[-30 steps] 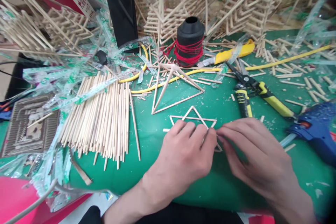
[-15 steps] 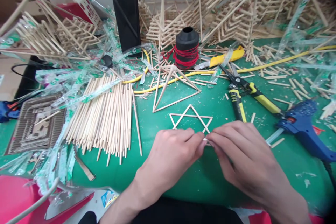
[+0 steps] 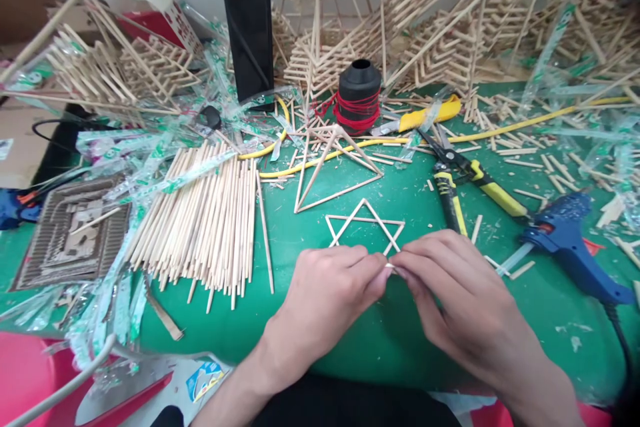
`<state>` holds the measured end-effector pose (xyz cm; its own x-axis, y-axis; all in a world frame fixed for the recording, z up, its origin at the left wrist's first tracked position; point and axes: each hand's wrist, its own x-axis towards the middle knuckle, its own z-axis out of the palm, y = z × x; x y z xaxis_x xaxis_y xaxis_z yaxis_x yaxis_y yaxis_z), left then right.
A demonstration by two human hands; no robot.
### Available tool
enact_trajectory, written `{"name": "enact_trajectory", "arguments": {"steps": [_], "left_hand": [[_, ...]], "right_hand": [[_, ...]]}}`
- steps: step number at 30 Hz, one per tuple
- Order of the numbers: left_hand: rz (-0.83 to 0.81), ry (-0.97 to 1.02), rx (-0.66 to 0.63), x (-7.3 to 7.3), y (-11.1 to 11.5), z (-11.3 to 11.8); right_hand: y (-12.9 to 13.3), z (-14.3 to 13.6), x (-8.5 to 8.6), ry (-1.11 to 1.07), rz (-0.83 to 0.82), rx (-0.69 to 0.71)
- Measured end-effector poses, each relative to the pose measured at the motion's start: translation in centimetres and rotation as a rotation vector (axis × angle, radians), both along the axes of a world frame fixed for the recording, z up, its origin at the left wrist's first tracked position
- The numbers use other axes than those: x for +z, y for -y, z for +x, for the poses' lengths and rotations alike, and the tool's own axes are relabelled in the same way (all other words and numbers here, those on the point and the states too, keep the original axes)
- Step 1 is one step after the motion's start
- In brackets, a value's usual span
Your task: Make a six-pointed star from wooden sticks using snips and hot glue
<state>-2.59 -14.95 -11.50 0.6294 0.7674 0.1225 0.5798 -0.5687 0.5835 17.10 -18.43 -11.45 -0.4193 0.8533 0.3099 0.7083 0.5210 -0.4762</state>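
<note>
A star shape of thin wooden sticks (image 3: 363,221) lies flat on the green table (image 3: 280,353), its lower part covered by my hands. My left hand (image 3: 335,300) is closed, thumb and fingers pinching a small pale wooden piece (image 3: 389,267) near the star's lower right. From the other side my right hand (image 3: 455,293) pinches at the same piece, its fingertips almost touching the left ones. Behind the star stands a frame of joined sticks (image 3: 340,199). To the left lies a thick row of loose wooden sticks (image 3: 200,220).
A blue glue gun (image 3: 575,247) lies at the right, beside black-and-yellow pliers (image 3: 453,197). Further back are a yellow cutter (image 3: 430,113), a spool with red thread (image 3: 359,97), a phone (image 3: 249,47) and stacked stick structures. Plastic wrappers and a cardboard tray (image 3: 75,233) fill the left.
The camera view has shifted slightly. Both hands keep the same pinch at nearly the same spot.
</note>
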Motion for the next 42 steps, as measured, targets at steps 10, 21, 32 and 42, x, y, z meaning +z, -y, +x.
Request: {"name": "enact_trajectory", "arguments": {"steps": [10, 21, 32, 42], "left_hand": [[-0.076, 0.022, 0.0, -0.3, -0.1, -0.1], [-0.06, 0.011, 0.021, -0.4, -0.4, -0.4], [-0.116, 0.174, 0.174, 0.4, -0.8, -0.6], [-0.178, 0.376, 0.245, 2.1, -1.4, -0.1]], "right_hand": [[0.0, -0.1, -0.3, -0.005, 0.0, -0.018], [-0.7, 1.5, -0.3, -0.003, -0.017, -0.116], [-5.1, 4.7, -4.2, 0.488, -0.125, -0.804], [-2.0, 4.5, -0.3, -0.615, -0.092, -0.862]]}}
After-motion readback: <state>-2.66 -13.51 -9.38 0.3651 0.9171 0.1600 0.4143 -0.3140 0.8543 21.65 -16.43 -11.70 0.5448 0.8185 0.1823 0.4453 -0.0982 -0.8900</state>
